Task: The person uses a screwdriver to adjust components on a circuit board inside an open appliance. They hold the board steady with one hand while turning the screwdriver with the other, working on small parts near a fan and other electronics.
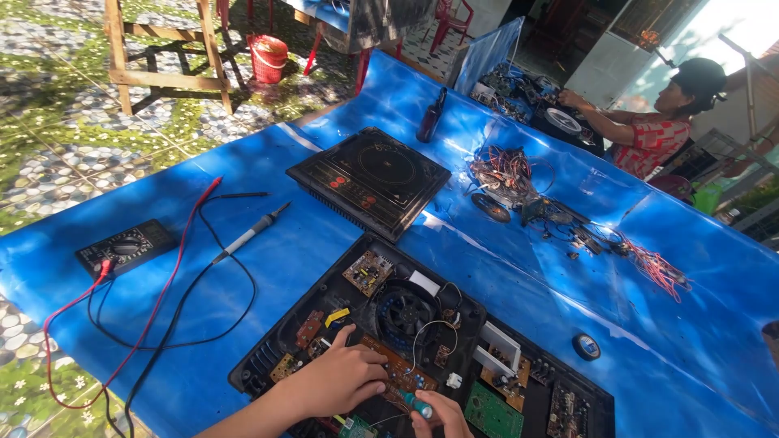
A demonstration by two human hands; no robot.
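The left forearm is extended in from the near edge, angled toward the far right. The left hand (337, 380) is laid palm down, fingers bent and pressed together at the tips. The right hand (442, 415) is seen only partly at the near edge, just right of the left, its fingers curled into a closed grip.

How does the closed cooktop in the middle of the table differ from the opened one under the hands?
The closed cooktop shows a smooth black top with a ring mark and red buttons; the opened cooktop shows its fan and circuit boards. The closed one lies untouched, while the left hand rests on the opened one and the right hand holds a screwdriver over it. Both are black and lie flat.
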